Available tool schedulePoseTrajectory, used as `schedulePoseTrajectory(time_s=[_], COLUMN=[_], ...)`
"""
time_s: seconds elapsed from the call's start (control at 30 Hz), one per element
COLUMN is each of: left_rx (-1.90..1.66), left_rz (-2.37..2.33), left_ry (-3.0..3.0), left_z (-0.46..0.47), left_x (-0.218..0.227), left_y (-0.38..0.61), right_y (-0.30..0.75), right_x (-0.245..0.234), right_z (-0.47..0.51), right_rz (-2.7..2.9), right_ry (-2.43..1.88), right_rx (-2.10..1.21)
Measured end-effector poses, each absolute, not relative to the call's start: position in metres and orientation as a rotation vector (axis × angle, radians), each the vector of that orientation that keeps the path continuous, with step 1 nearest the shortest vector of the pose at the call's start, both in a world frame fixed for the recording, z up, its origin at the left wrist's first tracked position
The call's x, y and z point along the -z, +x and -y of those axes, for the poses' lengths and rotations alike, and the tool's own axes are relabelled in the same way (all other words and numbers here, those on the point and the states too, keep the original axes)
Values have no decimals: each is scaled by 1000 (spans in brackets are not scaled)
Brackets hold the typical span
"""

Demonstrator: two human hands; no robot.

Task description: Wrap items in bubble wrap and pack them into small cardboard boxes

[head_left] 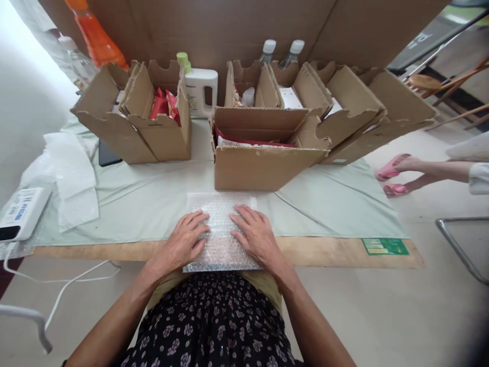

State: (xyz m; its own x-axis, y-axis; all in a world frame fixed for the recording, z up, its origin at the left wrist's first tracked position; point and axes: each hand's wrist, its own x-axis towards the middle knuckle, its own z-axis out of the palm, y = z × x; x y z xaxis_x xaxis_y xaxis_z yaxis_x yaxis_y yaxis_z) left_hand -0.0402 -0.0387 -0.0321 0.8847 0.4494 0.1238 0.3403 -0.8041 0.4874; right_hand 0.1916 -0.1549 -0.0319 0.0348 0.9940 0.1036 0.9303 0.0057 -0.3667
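Note:
A clear sheet or bag of bubble wrap (219, 234) lies flat at the table's front edge, its near end reaching past the wooden rim. My left hand (190, 234) rests on its left side, fingers stretched out and a little apart. On the right side my right hand (254, 232) lies flat in the same way, fingers spread. Bare bubble wrap shows between the two hands, and neither hand grips it. Just beyond its far edge stands a long open cardboard box (263, 168) with red and white packets inside.
Behind stand several cardboard bins, one with red packets (165, 104). A white jug (201, 92) and an orange bottle (101, 41) are at the back. At left lie white plastic sheets (74, 178), a dark phone (109, 153) and a white device (25, 211). A person's legs (435, 171) show at right.

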Motion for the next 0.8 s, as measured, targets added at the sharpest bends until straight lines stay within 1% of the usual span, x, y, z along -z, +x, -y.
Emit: schedulePoseTrajectory(time_s=[0.13,0.23,0.37,0.47,0.6,0.7,0.8], left_rx=[-344,-357,-424,-401,-313,-267,-208], left_rz=[-556,-515,-537,-543,-530,-559,-581], left_ry=[2535,2518,2483,2483,2507,2531,2570], left_z=[36,34,34,37,41,42,44], left_x=[34,30,22,20,19,21,22], left_y=[-45,-48,-59,-76,-105,-123,-129], right_y=[215,228,228,221,211,208,209], right_x=[45,41,27,24,32,36,35], right_z=[195,227,258,267,259,251,248], right_rz=[1733,1660,1921,2022,2006,1965,1809], right_ry=[-2106,-2077,-1989,-2011,-2026,-1923,-1802], right_rx=[-125,-62,-156,-182,-196,-306,-361])
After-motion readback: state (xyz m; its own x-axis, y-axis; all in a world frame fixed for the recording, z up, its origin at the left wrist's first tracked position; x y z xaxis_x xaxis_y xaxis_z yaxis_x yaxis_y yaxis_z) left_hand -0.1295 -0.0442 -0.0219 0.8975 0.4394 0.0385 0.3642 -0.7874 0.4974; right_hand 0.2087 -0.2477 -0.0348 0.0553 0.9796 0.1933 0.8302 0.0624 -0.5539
